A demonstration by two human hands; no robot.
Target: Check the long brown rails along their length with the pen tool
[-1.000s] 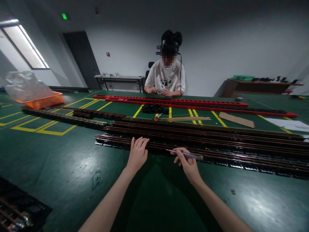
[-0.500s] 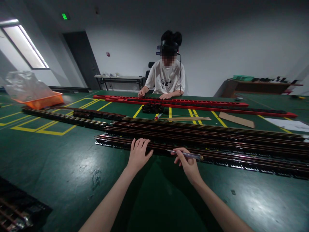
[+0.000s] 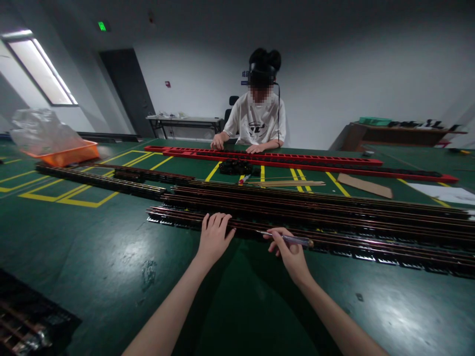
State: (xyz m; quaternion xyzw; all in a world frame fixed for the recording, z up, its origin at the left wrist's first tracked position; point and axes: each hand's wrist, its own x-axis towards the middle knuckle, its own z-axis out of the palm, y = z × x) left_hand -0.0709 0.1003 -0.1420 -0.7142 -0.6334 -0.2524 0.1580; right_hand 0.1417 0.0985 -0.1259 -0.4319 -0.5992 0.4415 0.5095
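Observation:
Long black strips with copper-coloured rods (image 3: 356, 239) lie side by side across the green table (image 3: 111, 247). My left hand (image 3: 215, 237) rests with its fingers over the nearest strip, thumb held apart from the other fingers. To its right, my right hand (image 3: 287, 247) is closed around a screwdriver (image 3: 297, 241) with a clear handle. The thin metal shaft points left, and its tip is at the nearest strip, a short way right of my left thumb. Whether the tip touches the strip is too fine to tell.
Across the table a person in a white shirt (image 3: 256, 118) works at long red trays (image 3: 315, 160). Black parts (image 3: 235, 167) and a cardboard piece (image 3: 365, 185) lie between us. An orange basket (image 3: 70, 153) stands far left; more black strips (image 3: 33, 316) lie near left.
The view has shifted very slightly. Both my hands and the screwdriver keep practically the same place on the nearest strip.

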